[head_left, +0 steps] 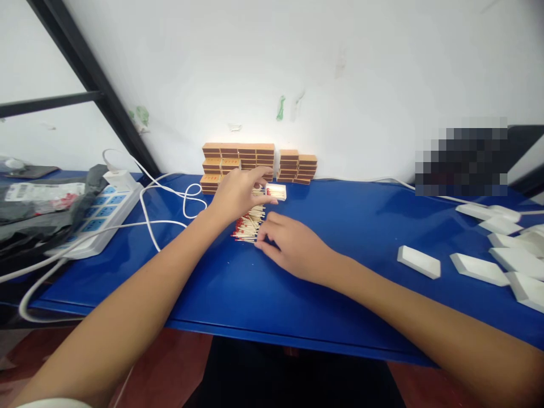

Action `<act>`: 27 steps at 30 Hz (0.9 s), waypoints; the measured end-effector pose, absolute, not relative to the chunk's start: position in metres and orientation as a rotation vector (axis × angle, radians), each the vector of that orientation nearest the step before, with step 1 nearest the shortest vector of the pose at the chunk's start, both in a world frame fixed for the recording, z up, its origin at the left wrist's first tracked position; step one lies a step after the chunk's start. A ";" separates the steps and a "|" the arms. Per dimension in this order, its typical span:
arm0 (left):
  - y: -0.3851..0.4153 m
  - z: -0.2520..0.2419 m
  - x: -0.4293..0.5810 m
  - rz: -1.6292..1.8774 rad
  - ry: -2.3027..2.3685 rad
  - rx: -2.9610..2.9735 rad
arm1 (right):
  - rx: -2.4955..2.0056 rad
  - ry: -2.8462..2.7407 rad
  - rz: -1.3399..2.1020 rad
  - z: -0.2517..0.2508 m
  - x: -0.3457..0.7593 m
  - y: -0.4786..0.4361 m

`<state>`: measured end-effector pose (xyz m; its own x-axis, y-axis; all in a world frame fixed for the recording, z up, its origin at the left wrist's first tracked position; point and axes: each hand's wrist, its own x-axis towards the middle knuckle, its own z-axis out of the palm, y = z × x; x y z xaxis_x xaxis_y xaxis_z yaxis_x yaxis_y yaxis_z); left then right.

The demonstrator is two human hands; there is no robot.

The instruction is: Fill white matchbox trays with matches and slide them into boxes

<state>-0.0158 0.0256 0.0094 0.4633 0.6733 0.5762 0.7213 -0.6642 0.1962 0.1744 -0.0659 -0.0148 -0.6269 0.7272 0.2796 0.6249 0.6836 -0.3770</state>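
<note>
A heap of red-tipped matches (250,222) lies on the blue table between my hands. Just behind it sits a small white tray (277,191) with some matches inside. My left hand (244,192) is over the back of the heap, thumb and fingers apart around the tray's left side; nothing shows gripped in it. At the heap's right front edge, my right hand (284,241) has thumb and forefinger close together at the match ends, and what they pinch is too small to make out. Stacked matchboxes (238,150) stand behind my left hand, against the wall.
A shorter matchbox stack (297,166) stands to the right of the taller one. Empty white trays (419,262) are scattered at the right. A power strip (104,212) and looping white cables (147,207) lie at the left, beside a dark plastic bag (42,204).
</note>
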 end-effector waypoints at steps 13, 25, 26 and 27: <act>0.023 0.012 -0.014 -0.957 -1.246 -2.614 | -0.971 -2.495 0.374 -0.025 0.163 -0.065; 0.027 0.007 -0.017 -0.968 -1.198 -2.713 | -1.117 -2.273 0.211 0.000 0.206 -0.040; 0.026 0.007 -0.016 -0.966 -1.196 -2.722 | -1.147 -2.238 0.185 0.001 0.211 -0.035; 0.026 0.008 -0.015 -0.964 -1.192 -2.734 | -1.181 -2.204 0.159 0.001 0.215 -0.030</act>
<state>-0.0153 0.0257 0.0077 0.5217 0.6611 0.5392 0.6653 -0.7109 0.2278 0.2149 -0.0300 0.0014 -0.4037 0.7856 0.4689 0.7103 0.5922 -0.3805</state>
